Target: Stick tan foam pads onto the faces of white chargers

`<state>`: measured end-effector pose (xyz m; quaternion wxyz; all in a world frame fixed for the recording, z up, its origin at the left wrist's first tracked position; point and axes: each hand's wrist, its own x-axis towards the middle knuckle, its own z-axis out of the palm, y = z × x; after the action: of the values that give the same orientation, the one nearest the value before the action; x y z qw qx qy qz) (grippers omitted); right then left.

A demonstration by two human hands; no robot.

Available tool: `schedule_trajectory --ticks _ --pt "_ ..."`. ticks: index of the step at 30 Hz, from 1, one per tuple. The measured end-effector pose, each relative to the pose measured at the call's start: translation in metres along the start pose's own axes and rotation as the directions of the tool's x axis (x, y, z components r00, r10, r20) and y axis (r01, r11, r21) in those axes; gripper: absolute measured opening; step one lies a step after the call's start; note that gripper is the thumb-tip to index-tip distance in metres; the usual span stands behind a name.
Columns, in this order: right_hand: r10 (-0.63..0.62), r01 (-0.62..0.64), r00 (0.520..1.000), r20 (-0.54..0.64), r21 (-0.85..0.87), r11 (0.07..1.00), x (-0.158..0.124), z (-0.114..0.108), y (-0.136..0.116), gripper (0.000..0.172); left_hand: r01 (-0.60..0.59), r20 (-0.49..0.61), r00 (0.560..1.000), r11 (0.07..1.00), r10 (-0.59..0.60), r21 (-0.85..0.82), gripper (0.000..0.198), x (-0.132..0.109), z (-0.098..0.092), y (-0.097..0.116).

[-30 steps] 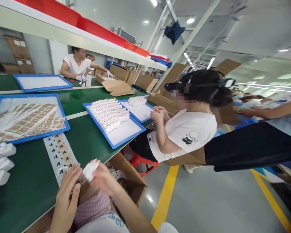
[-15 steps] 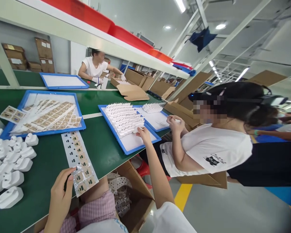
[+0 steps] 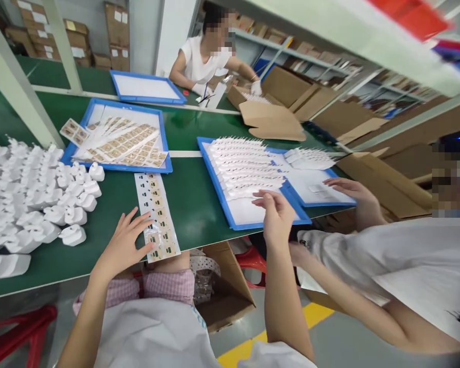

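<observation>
My left hand (image 3: 124, 243) is open, its fingers spread over the left edge of a sticker sheet (image 3: 159, 204) with tan and black labels. The sheet lies flat on the green table near its front edge. My right hand (image 3: 278, 217) hovers at the front of a blue-rimmed tray (image 3: 241, 212), its fingers loosely curled and slightly apart, with nothing visible in them. Rows of small white plastic parts (image 3: 245, 166) with thin pins fill the tray's back, just beyond my right fingertips. Many loose white plastic housings (image 3: 34, 194) crowd the table's left side.
Another blue tray (image 3: 118, 166) holds fanned sticker sheets. To the right, a co-worker's hand (image 3: 356, 194) reaches over a second parts tray (image 3: 314, 189). Across the table sits another person (image 3: 205, 59) beside a cardboard flap (image 3: 272, 120). An open carton (image 3: 233, 286) stands below the table edge.
The view has swung right and down. My left fingers have spread onto the sheet. My right fingers have drawn back from the front row of white parts and loosened.
</observation>
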<state>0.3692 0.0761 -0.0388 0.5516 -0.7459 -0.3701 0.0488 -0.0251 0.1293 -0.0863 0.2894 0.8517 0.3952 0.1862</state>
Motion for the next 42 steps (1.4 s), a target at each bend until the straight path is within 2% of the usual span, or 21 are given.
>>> schedule_trajectory --ticks 1,2,3,4,5,6,7,9,12,18,21,25,27,32,36,38,41,42 --pt "-0.069 0.068 0.988 0.137 0.007 0.998 -0.020 0.008 -0.012 0.036 -0.014 0.059 0.998 0.999 0.012 0.033 0.053 0.002 -0.001 0.000" --pt "-0.133 0.133 0.946 0.295 0.023 0.991 -0.041 0.018 -0.024 0.033 -0.030 0.102 0.995 0.998 0.024 0.061 0.058 0.003 -0.001 0.000" --pt "-0.194 0.193 0.876 0.440 0.049 0.980 -0.062 0.029 -0.035 0.030 -0.044 0.127 0.991 0.995 0.033 0.087 0.061 0.004 0.000 0.000" --pt "-0.256 0.249 0.787 0.561 0.091 0.964 -0.082 0.041 -0.044 0.027 -0.052 0.138 0.990 0.992 0.036 0.114 0.062 0.004 0.001 0.000" --pt "-0.308 0.292 0.699 0.645 0.137 0.947 -0.100 0.054 -0.050 0.025 -0.053 0.133 0.991 0.988 0.034 0.142 0.062 0.004 0.003 0.000" --pt "-0.354 0.329 0.627 0.694 0.177 0.928 -0.115 0.067 -0.053 0.024 -0.053 0.120 0.992 0.984 0.033 0.168 0.061 0.003 0.006 0.000" --pt "-0.389 0.360 0.576 0.719 0.204 0.910 -0.128 0.079 -0.054 0.025 -0.052 0.102 0.994 0.981 0.033 0.189 0.060 0.002 0.008 -0.001" --pt "-0.423 0.408 0.523 0.740 0.218 0.887 -0.144 0.097 -0.052 0.028 -0.056 0.070 0.997 0.975 0.042 0.214 0.057 -0.001 0.011 -0.002" --pt "-0.416 0.452 0.504 0.757 0.179 0.874 -0.153 0.110 -0.047 0.028 -0.071 0.031 0.997 0.974 0.066 0.217 0.052 -0.003 0.015 -0.005" --pt "-0.402 0.519 0.484 0.777 0.115 0.847 -0.159 0.109 -0.047 0.032 -0.090 -0.026 0.995 0.971 0.098 0.219 0.048 -0.004 0.021 -0.014" --pt "-0.356 0.481 0.522 0.775 0.077 0.873 -0.164 0.109 -0.047 0.032 -0.119 -0.040 0.991 0.968 0.131 0.222 0.044 -0.005 0.024 -0.020" --pt "-0.290 0.383 0.602 0.744 0.050 0.922 -0.166 0.108 -0.049 0.015 -0.143 -0.056 0.985 0.959 0.161 0.243 0.044 -0.005 0.026 -0.022" --pt "-0.283 0.387 0.610 0.740 0.033 0.921 -0.163 0.108 -0.053 0.009 -0.145 -0.049 0.985 0.956 0.163 0.256 0.044 -0.005 0.025 -0.021" --pt "-0.340 0.584 0.537 0.772 -0.050 0.810 -0.157 0.107 -0.062 0.014 -0.124 -0.004 0.992 0.958 0.130 0.260 0.043 -0.006 0.022 -0.014" --pt "-0.377 0.655 0.475 0.795 -0.033 0.755 -0.157 0.105 -0.065 0.019 -0.099 0.037 0.995 0.966 0.093 0.239 0.045 -0.006 0.018 -0.008" --pt "-0.414 0.729 0.418 0.809 -0.027 0.684 -0.157 0.101 -0.068 0.021 -0.081 0.072 0.995 0.972 0.066 0.222 0.048 -0.005 0.016 -0.006" --pt "-0.493 0.853 0.314 0.811 -0.013 0.522 -0.155 0.089 -0.074 0.022 -0.048 0.114 0.993 0.976 0.024 0.212 0.049 0.000 0.013 -0.001" --pt "-0.527 0.868 0.298 0.796 0.005 0.497 -0.154 0.084 -0.076 0.023 -0.044 0.125 0.992 0.976 0.017 0.211 0.050 0.001 0.012 0.002"
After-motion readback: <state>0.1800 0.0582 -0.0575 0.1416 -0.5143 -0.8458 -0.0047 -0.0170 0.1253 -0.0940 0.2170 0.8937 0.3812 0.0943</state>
